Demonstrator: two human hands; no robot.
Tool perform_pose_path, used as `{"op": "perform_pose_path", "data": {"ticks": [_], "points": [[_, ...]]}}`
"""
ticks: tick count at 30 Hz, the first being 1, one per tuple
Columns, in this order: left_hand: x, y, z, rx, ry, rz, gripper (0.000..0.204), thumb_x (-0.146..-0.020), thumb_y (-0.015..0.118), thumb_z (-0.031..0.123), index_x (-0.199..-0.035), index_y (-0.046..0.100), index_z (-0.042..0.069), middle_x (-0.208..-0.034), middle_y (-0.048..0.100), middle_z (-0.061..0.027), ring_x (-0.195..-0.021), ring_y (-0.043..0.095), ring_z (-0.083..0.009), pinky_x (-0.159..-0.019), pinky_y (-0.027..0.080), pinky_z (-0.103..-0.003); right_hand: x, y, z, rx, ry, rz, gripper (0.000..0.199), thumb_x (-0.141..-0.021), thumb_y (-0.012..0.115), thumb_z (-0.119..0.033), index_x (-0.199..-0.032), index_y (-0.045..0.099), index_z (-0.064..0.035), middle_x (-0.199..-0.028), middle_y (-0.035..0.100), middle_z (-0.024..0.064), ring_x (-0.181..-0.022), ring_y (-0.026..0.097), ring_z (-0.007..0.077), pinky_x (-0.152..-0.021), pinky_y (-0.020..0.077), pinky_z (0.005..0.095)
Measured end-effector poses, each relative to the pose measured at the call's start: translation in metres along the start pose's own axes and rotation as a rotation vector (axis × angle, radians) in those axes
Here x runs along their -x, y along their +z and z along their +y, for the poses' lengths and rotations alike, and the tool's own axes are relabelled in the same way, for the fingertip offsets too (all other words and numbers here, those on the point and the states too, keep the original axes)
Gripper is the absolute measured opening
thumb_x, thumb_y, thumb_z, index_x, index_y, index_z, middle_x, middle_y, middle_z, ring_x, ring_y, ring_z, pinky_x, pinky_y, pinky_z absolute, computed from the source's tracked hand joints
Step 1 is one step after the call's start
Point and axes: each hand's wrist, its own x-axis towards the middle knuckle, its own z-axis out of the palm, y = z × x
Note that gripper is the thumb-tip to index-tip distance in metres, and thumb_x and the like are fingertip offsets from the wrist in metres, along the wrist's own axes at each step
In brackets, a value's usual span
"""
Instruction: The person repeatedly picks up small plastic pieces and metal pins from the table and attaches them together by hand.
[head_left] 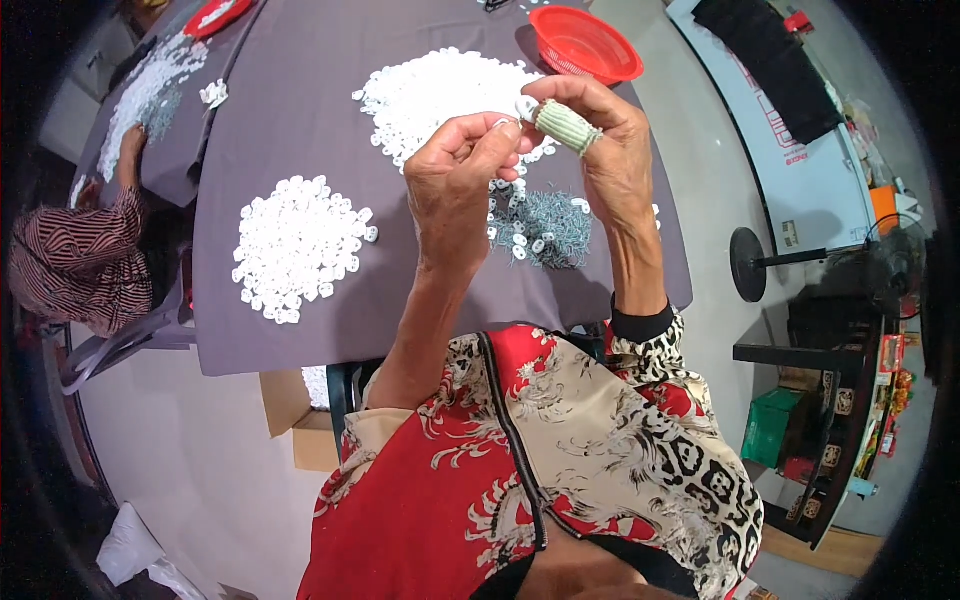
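Above the table, my left hand (448,185) and my right hand (622,140) meet fingertip to fingertip. A small white plastic piece (527,105) is pinched in my right hand, whose thumb seems to wear a pale green ribbed sleeve (568,126). My left thumb and forefinger are pressed together at a tiny white part that I cannot make out clearly. Beneath my hands lies a heap of thin grey metal pins (562,232) with several white pieces on it. Behind them spreads a large pile of white pieces (430,85). Left of my left forearm sits a smaller white pile (300,245).
A red plastic basket (590,48) stands at the table's far right. At left, another person (85,255) reaches over a second table with white pieces. An open cardboard box (310,440) is below the table's front edge. A fan (748,264) and dark shelf (825,400) are at right.
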Motion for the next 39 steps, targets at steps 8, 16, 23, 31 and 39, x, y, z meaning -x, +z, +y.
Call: {"op": "perform_pose_path", "data": {"ticks": [8, 16, 23, 31, 39], "points": [[-0.002, 0.0, -0.004, 0.013, 0.021, 0.008, 0.02, -0.078, 0.06, 0.013, -0.087, 0.058, -0.005, -0.072, 0.061, -0.0071, -0.062, 0.054, -0.0079, -0.057, 0.043, -0.02, 0.0, -0.001, 0.0, 0.002, -0.014, 0.008, 0.017, -0.078, 0.053, -0.001, -0.092, 0.06, 0.0027, -0.077, 0.061, 0.0063, -0.067, 0.058, 0.0121, -0.066, 0.0446, 0.0241], [-0.003, 0.003, -0.004, 0.023, -0.003, 0.011, 0.019, -0.078, 0.059, 0.011, -0.087, 0.058, -0.005, -0.072, 0.061, -0.0082, -0.062, 0.054, -0.0086, -0.057, 0.043, -0.02, 0.0, -0.005, 0.003, 0.009, -0.026, -0.004, 0.017, -0.078, 0.052, -0.001, -0.092, 0.06, 0.0023, -0.076, 0.061, 0.0063, -0.067, 0.058, 0.012, -0.066, 0.0456, 0.0239], [-0.002, 0.003, -0.005, 0.047, 0.0, 0.012, 0.019, -0.079, 0.06, 0.009, -0.089, 0.058, -0.006, -0.071, 0.06, -0.0064, -0.061, 0.052, -0.0079, -0.058, 0.043, -0.019, 0.002, -0.003, 0.005, 0.05, -0.05, -0.018, 0.017, -0.077, 0.055, -0.002, -0.092, 0.06, 0.0023, -0.079, 0.062, 0.0063, -0.069, 0.059, 0.0125, -0.066, 0.047, 0.0241], [-0.003, 0.003, -0.012, 0.028, 0.007, 0.005, 0.022, -0.079, 0.06, 0.007, -0.094, 0.058, -0.008, -0.07, 0.059, -0.0058, -0.061, 0.053, -0.009, -0.059, 0.043, -0.02, 0.003, -0.006, 0.009, 0.139, -0.085, -0.007, 0.017, -0.077, 0.057, -0.003, -0.093, 0.06, 0.002, -0.079, 0.062, 0.0063, -0.071, 0.06, 0.0118, -0.066, 0.0474, 0.0231], [-0.005, -0.001, -0.016, 0.02, 0.023, 0.009, 0.024, -0.079, 0.06, 0.007, -0.095, 0.056, -0.011, -0.071, 0.06, -0.0091, -0.062, 0.055, -0.011, -0.057, 0.045, -0.021, 0.002, -0.009, 0.014, 0.225, -0.104, -0.068, 0.017, -0.078, 0.054, -0.001, -0.094, 0.06, 0.0018, -0.079, 0.062, 0.0063, -0.072, 0.059, 0.011, -0.066, 0.0473, 0.0223]]}}
